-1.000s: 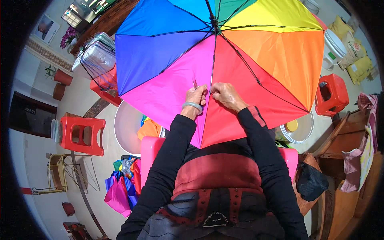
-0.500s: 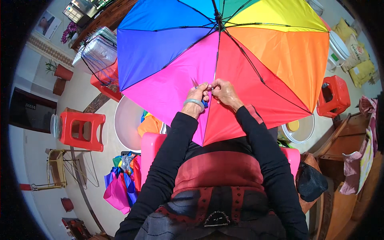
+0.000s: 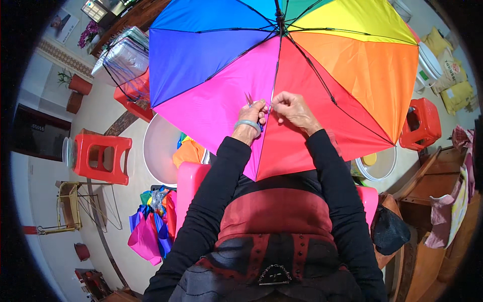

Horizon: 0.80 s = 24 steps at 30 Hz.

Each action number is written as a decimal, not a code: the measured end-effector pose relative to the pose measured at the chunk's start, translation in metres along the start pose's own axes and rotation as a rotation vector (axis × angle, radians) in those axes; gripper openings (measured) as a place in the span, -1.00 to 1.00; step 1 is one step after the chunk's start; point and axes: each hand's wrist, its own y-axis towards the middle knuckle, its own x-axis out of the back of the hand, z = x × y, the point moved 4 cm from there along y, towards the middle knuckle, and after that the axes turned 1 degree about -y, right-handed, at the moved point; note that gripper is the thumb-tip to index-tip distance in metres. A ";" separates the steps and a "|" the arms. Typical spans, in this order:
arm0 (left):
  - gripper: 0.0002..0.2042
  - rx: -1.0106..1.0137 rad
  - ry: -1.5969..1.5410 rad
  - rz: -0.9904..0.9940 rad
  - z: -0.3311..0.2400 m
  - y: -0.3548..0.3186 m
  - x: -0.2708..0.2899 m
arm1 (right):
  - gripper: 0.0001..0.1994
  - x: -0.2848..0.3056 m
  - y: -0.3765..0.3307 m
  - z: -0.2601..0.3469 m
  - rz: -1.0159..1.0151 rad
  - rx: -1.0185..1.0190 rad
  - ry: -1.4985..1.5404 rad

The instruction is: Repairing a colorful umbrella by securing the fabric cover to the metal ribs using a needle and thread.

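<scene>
A rainbow-coloured umbrella (image 3: 229,78) lies opened over my lap, its inner side with the black ribs facing me. My left hand (image 3: 253,116) is closed around a small pair of scissors (image 3: 249,99), blades pointing up and away; a bit of blue handle shows below the fingers. That hand rests by the rib (image 3: 274,80) between the pink and red panels. Just right of the same rib, my right hand (image 3: 294,110) pinches with thumb and forefinger. Whatever sits in the pinch, perhaps something thin, is too small to make out.
A white basin (image 3: 161,151) with coloured cloth stands left of my pink chair (image 3: 190,176). Folded umbrellas (image 3: 153,221) hang beside it. Red stools stand at left (image 3: 103,156) and right (image 3: 420,123). A clear tub (image 3: 380,163) sits at right, near wooden furniture (image 3: 427,176).
My right hand has moved slightly right, away from the left hand, opening a small gap. The umbrella has shifted a little. The left hand keeps the scissors.
</scene>
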 end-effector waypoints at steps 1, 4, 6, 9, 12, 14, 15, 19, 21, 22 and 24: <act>-0.90 0.000 -0.001 -0.001 0.000 0.000 0.000 | -0.94 -0.001 0.000 0.002 0.001 -0.001 -0.001; -0.90 0.003 0.014 0.001 0.000 -0.001 0.000 | -0.94 -0.001 -0.001 0.005 -0.063 -0.030 0.420; -0.90 0.001 0.010 0.004 -0.001 -0.003 -0.001 | -0.95 -0.002 -0.001 0.005 -0.033 -0.020 0.340; -0.90 0.000 0.001 0.010 -0.002 -0.004 -0.003 | -0.97 -0.004 -0.001 0.002 0.023 0.000 0.180; -0.91 -0.021 0.005 -0.012 -0.003 -0.004 -0.002 | -0.95 -0.016 -0.004 0.003 0.048 0.505 -0.943; -0.91 -0.028 0.009 -0.020 -0.003 -0.004 -0.003 | -0.94 -0.018 -0.003 -0.004 0.012 0.461 -0.961; -0.91 -0.035 0.014 -0.028 -0.003 -0.005 -0.003 | -0.92 -0.019 -0.002 -0.006 -0.023 0.418 -0.979; -0.91 -0.067 0.023 -0.030 -0.005 -0.007 -0.003 | -0.93 -0.025 0.001 -0.015 -0.134 0.372 -0.977; -0.91 -0.080 0.025 -0.028 -0.005 -0.008 -0.004 | -0.94 -0.025 0.003 -0.019 -0.172 0.370 -0.967; -0.91 -0.084 0.026 -0.034 -0.005 -0.008 -0.004 | -0.93 -0.024 0.004 -0.020 -0.183 0.388 -0.945; -0.91 -0.092 0.028 -0.046 -0.004 -0.009 -0.005 | -0.92 -0.024 0.007 -0.022 -0.204 0.424 -0.901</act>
